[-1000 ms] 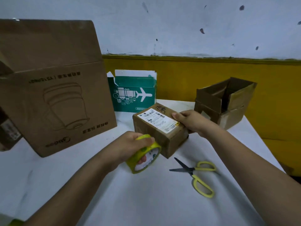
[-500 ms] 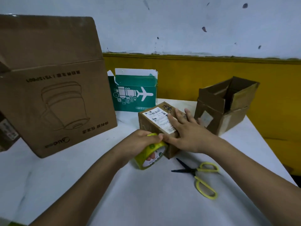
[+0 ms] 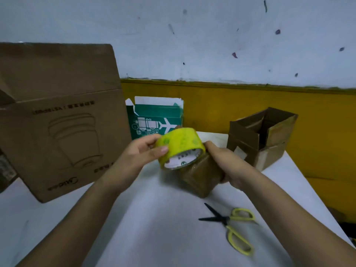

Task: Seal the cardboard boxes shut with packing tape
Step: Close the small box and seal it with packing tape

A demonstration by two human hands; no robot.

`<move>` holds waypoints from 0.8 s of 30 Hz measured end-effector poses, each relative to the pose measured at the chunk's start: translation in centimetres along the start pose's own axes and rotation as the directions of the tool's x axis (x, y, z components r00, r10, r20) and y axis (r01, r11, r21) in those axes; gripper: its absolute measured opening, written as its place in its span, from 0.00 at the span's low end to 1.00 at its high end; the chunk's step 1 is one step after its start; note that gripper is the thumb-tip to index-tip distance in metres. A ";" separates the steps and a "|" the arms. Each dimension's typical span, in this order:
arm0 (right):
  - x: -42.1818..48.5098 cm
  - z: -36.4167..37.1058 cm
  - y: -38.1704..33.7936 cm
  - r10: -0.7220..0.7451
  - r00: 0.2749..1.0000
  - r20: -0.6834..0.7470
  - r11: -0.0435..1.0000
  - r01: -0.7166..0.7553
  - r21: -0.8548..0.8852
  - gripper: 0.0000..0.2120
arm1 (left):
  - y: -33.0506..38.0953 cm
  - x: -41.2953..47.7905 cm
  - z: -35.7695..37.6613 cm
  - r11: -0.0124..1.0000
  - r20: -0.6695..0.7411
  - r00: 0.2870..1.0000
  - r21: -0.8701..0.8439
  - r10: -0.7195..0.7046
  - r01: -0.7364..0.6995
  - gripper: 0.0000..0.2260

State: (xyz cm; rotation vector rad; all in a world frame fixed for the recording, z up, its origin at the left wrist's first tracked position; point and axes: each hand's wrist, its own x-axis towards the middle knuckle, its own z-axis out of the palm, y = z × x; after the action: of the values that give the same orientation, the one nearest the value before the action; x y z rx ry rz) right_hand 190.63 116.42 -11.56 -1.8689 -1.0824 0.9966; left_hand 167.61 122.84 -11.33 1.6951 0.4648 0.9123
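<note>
Small cardboard box (image 3: pixel 200 176): brown, glossy on its near face, centre of the frame, tilted with one corner pointing down toward the table (image 3: pixel 134 237). Whether that corner touches the tabletop cannot be told; the box is blurred.

Right hand (image 3: pixel 229 168): clamped round the right side of the small box, fingers curled under and behind it, thumb on its upper edge.

Tape roll (image 3: pixel 180 145): yellow-green, with a white printed core label facing the camera. Just above the small box, its lower rim touching the box's top.

Left hand (image 3: pixel 142 153): grips the tape roll from the left, thumb pressed on the outer band, fingers curled over the far edge.

Large cardboard box (image 3: pixel 57 122): left of the frame, standing on the table, top flap raised, line drawing and lettering printed upside down on its front.

Green carton (image 3: pixel 154 120): upper centre, behind the hands, white aeroplane graphic on its front, top flaps open.

Open brown carton (image 3: pixel 260 135): right of centre, at the table's far right side, flaps up, interior dark.

Scissors (image 3: pixel 231 224): lower right, flat on the table, black blades parted and pointing left, yellow-green handles toward the lower right. Well apart from both hands.

Wall (image 3: pixel 212 45): pale and speckled above, a yellow band below.
</note>
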 end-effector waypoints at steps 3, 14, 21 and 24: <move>0.1 -0.2 0.5 -0.072 0.997 -0.030 0.997 0.072 -0.021 0.23 | 0.9 2.4 1.1 0.997 0.055 0.997 0.065 -0.048 0.044 0.23; 1.9 -0.2 0.1 -0.104 0.994 -0.030 0.993 0.102 -0.058 0.17 | 3.7 4.5 4.9 0.977 -0.131 0.970 0.021 -0.207 0.211 0.29; 1.9 0.0 -0.5 -0.079 0.997 -0.024 0.988 0.075 -0.132 0.22 | 4.4 -1.1 2.9 0.912 -0.214 0.926 0.207 -0.311 0.354 0.24; 2.0 -0.1 -0.2 -0.114 0.993 -0.030 0.982 0.108 -0.155 0.20 | 2.5 -2.8 2.9 0.883 -0.227 0.902 0.222 -0.367 0.415 0.24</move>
State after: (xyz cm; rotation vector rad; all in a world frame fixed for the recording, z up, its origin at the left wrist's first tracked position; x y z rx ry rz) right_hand 191.28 118.31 -11.84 -1.9179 -1.2566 0.8305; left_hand 167.69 118.23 -10.21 1.6739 1.0543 0.7252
